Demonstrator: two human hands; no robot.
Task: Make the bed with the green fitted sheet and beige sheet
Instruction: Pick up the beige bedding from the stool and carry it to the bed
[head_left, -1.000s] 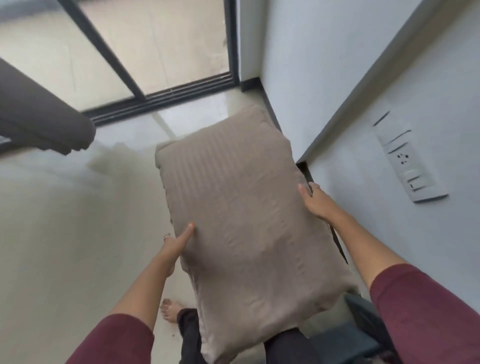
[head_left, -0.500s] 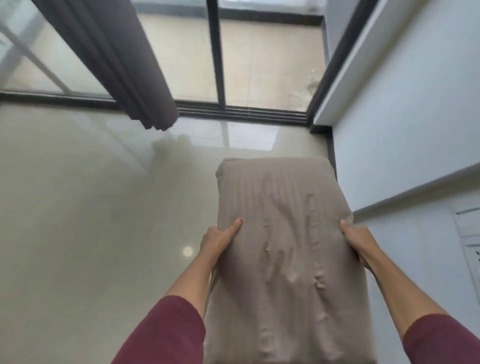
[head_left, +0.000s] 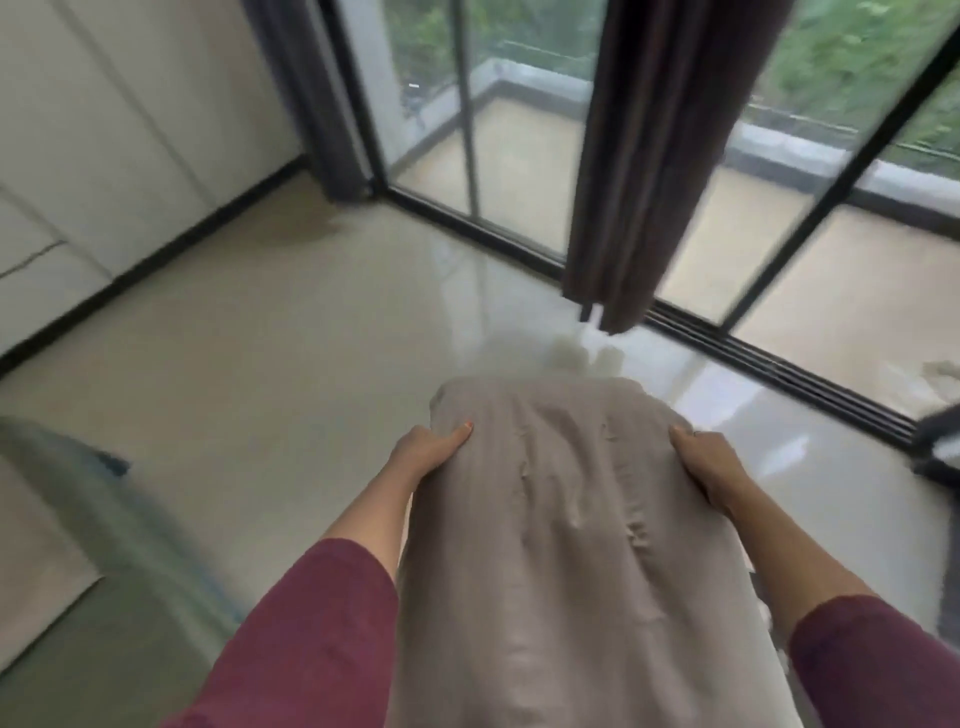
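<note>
Fingers of left hand (head_left: 427, 451) and right hand (head_left: 707, 462) still grip beige pillow (head_left: 566, 545); view swung toward bed (head_left: 67, 519).

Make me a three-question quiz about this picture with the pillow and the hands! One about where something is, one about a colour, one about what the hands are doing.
1. Where does the nearer dark curtain hang?
A. in front of the glass doors
B. over the bed
C. on the white wall

2. What colour are the sleeves?
A. blue
B. maroon
C. yellow

3. What are the hands doing to the beige pillow?
A. pointing at it
B. holding it, one on each side
C. hanging apart from it

Answers: 1 A, the glass doors show behind it. 2 B, both sleeves are maroon. 3 B, the left hand and right hand grip its two edges.
</note>
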